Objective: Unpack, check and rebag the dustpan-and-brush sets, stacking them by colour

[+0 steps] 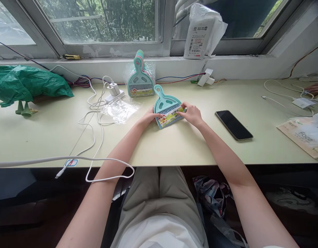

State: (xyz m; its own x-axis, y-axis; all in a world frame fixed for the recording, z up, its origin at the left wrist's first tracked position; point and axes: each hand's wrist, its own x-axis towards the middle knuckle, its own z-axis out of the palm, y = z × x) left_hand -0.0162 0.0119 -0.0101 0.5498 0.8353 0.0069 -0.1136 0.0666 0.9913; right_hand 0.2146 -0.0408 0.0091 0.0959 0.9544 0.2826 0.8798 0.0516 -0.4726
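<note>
A small teal dustpan and brush set (167, 100), with a printed yellow label across its bristles, is tilted over the table in front of me. My left hand (150, 117) grips its left edge, thumb on the label. On the opposite side, my right hand (190, 113) pinches the right edge, fingertips at the label's end. Behind it, a stack of similar dustpan sets (140, 77) stands upright against the wall in clear wrap. A crumpled clear plastic bag (120, 110) lies to the left of my hands.
White cables (100, 131) trail over the table's left side and front edge, near a power strip (115, 94). A green plastic bag (32, 84) sits far left. A phone (234, 125) and a tissue pack (305, 134) lie right. Another person's hand (315, 89) shows at the right edge.
</note>
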